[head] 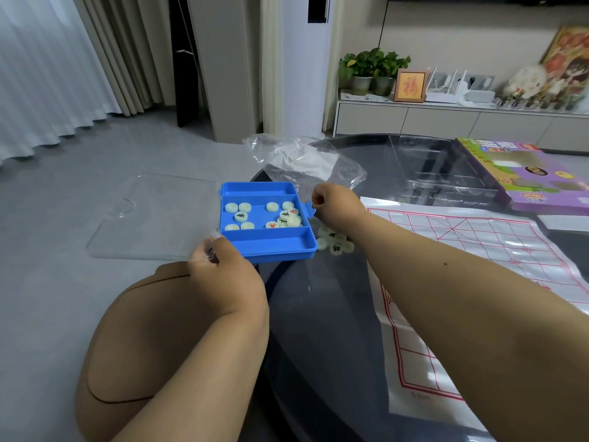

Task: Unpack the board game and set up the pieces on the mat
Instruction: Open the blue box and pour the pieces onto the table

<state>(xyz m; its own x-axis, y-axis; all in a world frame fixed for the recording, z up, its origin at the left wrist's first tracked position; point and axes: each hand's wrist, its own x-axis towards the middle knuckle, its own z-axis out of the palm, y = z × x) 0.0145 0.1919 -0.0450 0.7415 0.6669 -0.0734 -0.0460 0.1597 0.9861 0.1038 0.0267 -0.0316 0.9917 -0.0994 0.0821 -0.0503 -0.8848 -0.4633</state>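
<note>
A round dark glass table (334, 314) fills the lower right of the view, seen from above by a seated person whose bare arms reach forward over it. On the table's right side lies a white mat (471, 269) printed with a red grid, flat but creased. Beyond it, at the far edge, sits a purple game box (526, 177) with a clear plastic insert tray (446, 167) just beside it on the left. A crumpled clear plastic bag (302, 157) lies at the table's far left rim. In front of the bag, a blue plastic case (271, 244) juts out past the table's edge; it has three compartments, and the wide middle one holds a scatter of pale round game pieces (288, 216), some marked in red or black. Its clear hinged lid (146, 215) lies open to the left, over the grey floor. The left hand (223, 269) pinches the lid's near corner. The right hand (334, 202), fingers curled, grips the small blue tab on the case's right side. A small heap of loose pieces (334, 242) sits on the glass just right of the case, under the right wrist.
</note>
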